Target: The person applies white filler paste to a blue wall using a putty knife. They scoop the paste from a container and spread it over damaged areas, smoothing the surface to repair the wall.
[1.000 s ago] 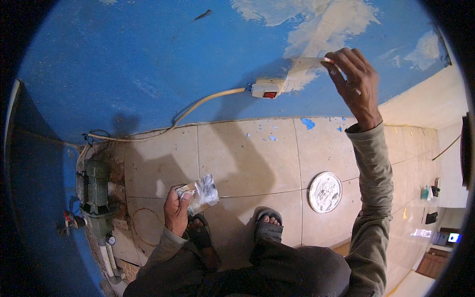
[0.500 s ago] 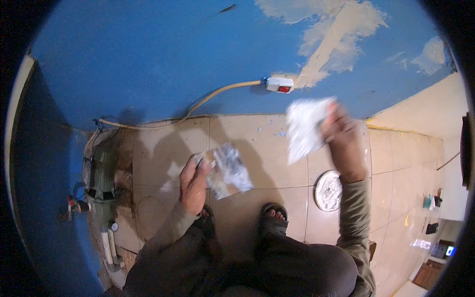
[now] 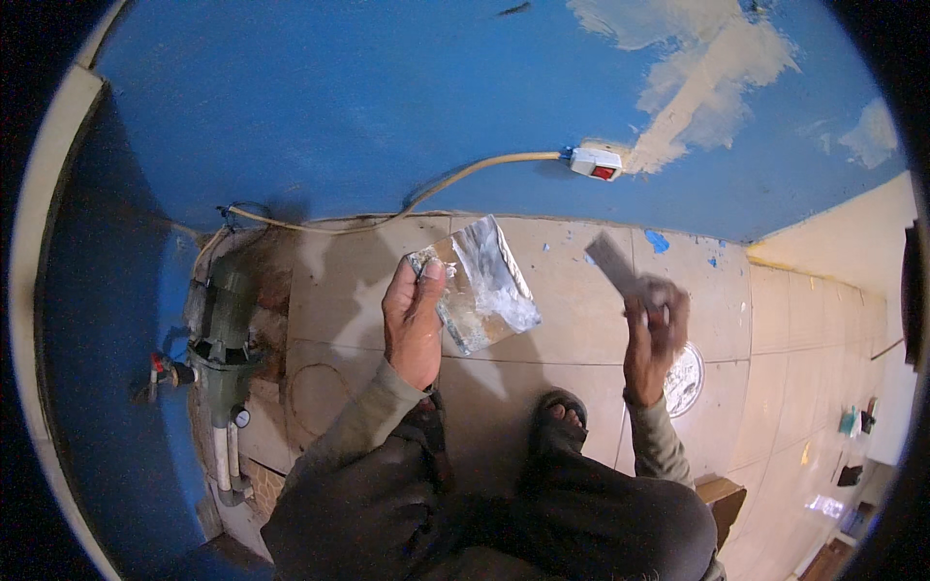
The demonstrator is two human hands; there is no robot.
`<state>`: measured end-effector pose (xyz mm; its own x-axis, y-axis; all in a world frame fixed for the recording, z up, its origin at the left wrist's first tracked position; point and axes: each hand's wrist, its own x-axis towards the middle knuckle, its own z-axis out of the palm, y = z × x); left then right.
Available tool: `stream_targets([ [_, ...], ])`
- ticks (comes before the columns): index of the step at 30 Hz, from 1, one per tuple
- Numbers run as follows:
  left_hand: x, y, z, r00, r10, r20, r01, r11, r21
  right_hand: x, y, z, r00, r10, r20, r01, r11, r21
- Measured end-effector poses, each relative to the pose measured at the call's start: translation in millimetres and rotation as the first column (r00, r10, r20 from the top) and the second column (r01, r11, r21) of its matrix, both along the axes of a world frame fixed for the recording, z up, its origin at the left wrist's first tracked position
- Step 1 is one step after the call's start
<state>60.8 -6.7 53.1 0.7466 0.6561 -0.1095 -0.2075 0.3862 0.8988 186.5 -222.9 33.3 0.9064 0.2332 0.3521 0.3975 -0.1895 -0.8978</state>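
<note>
My left hand (image 3: 415, 324) grips a thin, square plate (image 3: 473, 290) by its near-left corner, thumb on top. White and grey putty is smeared over the plate's face. To the right, my right hand (image 3: 656, 339) is closed around a flat grey putty scraper (image 3: 610, 261), slightly blurred by motion. Its blade points up and left, apart from the plate. Partly behind the right hand, a round white container (image 3: 699, 380) of putty sits on the floor tiles.
The blue wall (image 3: 339, 107) ahead carries pale putty patches (image 3: 717, 77) and a white switch box (image 3: 595, 163) with a cable (image 3: 455, 174). A green pump (image 3: 225, 320) with pipes stands at left. Blue flakes (image 3: 658, 241) lie near the wall; a wooden block (image 3: 722, 502) is by my right leg.
My right hand has come down from near the wall, and the scraper has turned from its broad white side to a narrower grey one. The left hand's plate has tilted and shifted slightly right.
</note>
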Motion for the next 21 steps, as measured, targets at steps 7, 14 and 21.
stream_targets([
  [7, 4, -11, -2, 0.997, 0.018, -0.08, 0.007, 0.955, 0.295, -40, -5, -10, 0.634, 0.494, 0.594, -0.257, 0.86, -0.441],
  [14, -17, -28, 14, 0.923, -0.212, -0.322, 0.384, 0.571, 0.726, -12, 22, 15, 0.915, -0.003, 0.404, 0.054, 0.992, -0.114],
  [21, -41, -11, -30, 0.921, -0.17, -0.351, 0.364, 0.694, 0.621, 120, -28, 33, 0.997, -0.072, 0.033, 0.065, 0.984, 0.168],
])
